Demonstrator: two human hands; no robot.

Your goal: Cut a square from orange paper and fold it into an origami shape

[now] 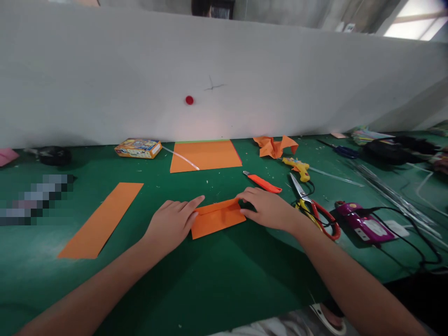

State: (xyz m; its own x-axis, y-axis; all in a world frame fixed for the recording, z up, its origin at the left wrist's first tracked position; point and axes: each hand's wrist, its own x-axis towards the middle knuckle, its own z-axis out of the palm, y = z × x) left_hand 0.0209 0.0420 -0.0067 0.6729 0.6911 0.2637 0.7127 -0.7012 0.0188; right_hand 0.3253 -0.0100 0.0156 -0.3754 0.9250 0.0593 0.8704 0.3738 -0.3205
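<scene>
Between my hands lies a small orange sheet of paper (219, 221), its far edge folded over toward me. My left hand (172, 220) pinches the left end of that fold between thumb and forefinger. At the other end, my right hand (264, 206) grips the fold's right corner with thumb and curled fingers. Left of my left hand rests a long orange paper strip (101, 221). An orange utility knife (264, 183) lies just beyond my right hand, and scissors (313, 205) with red and yellow handles lie beside my right forearm.
Orange sheets (208, 156) lie by the white partition (140, 70), with a small yellow box (138, 148) to their left. Crumpled orange paper (275, 146) and a yellow glue gun (297, 168) are at right. A purple device (367, 224) trails black cables on the green table (210, 289).
</scene>
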